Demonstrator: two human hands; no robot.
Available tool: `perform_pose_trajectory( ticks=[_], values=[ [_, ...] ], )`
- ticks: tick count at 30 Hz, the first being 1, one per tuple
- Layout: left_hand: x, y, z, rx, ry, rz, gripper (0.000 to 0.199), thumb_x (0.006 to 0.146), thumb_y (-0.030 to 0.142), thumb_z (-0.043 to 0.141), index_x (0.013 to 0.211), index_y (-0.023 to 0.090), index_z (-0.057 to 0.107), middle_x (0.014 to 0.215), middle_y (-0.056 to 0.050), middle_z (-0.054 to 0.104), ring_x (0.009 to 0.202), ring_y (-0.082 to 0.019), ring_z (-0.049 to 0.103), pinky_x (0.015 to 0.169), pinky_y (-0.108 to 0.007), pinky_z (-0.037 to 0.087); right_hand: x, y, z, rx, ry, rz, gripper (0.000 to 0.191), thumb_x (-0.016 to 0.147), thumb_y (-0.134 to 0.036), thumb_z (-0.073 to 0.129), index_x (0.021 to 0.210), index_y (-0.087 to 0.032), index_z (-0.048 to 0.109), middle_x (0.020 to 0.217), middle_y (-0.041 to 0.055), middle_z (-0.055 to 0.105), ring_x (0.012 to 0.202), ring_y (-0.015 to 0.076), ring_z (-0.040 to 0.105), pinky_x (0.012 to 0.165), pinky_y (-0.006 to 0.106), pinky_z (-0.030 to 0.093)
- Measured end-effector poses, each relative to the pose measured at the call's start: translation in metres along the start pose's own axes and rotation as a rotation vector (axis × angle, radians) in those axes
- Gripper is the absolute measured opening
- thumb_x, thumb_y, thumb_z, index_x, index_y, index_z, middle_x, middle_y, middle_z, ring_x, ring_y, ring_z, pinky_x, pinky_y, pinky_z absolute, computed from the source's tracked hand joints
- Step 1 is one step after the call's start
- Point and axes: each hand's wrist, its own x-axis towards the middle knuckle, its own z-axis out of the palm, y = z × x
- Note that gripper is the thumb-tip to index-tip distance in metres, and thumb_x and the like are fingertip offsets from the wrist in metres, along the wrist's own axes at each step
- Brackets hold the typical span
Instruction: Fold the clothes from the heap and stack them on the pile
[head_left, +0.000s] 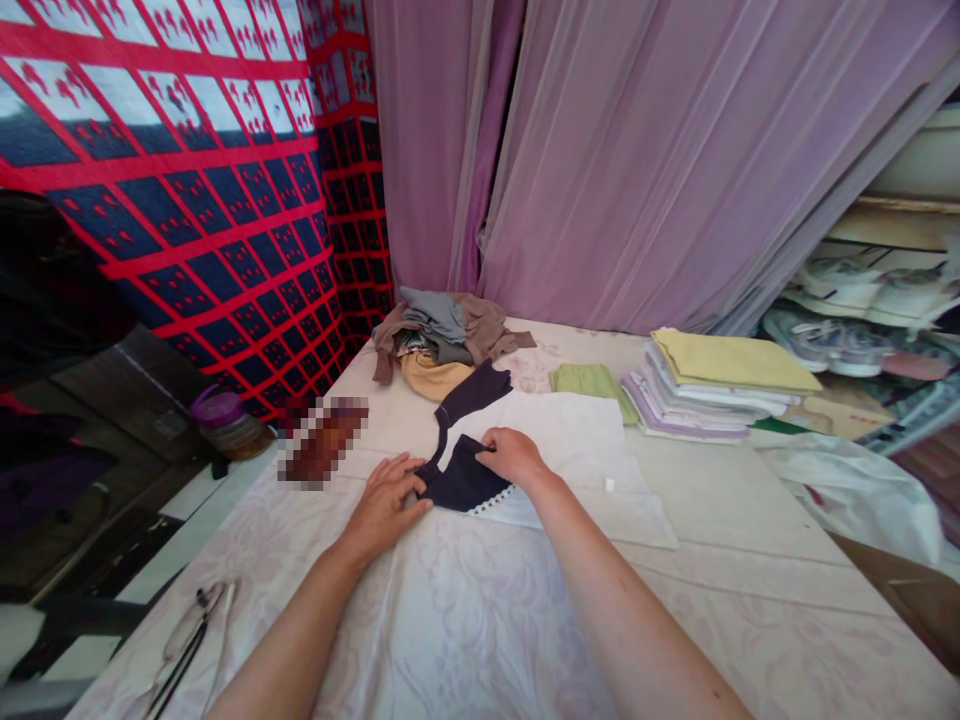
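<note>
A white shirt [570, 445] with navy sleeves and a navy neckband lies spread on the patterned cloth in front of me. White lacy trim runs along the edge of its near navy sleeve. My left hand [386, 505] rests at the neckband, its fingers stretched out and touching the fabric. Closed on the folded-over near sleeve is my right hand [514, 460], pinching it between thumb and fingers. The far navy sleeve points away toward the heaped clothes. A small white tag shows on the shirt's body.
Behind the shirt sit a crumpled clothes pile [442, 340], a folded green garment [592, 382] and a stack of folded clothes [720, 385]. Eyeglasses [187, 635] lie at the near left. A purple-lidded jar [229, 420] stands beyond the left edge; shoes [840, 300] fill a rack at right.
</note>
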Motion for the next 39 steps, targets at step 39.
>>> perform_pose_trajectory(
  ticks=[39],
  values=[
    [-0.001, 0.049, 0.018, 0.016, -0.232, 0.283, 0.049, 0.093, 0.045, 0.043, 0.136, 0.021, 0.045, 0.141, -0.007, 0.047, 0.135, -0.024, 0.035, 0.113, -0.048, 0.025, -0.02, 0.036, 0.014, 0.167, 0.207, 0.144, 0.038, 0.084, -0.04, 0.054, 0.117, -0.023, 0.06, 0.086, 0.002, 0.071, 0.08, 0.0184, 0.065, 0.069, 0.028, 0.045]
  ],
)
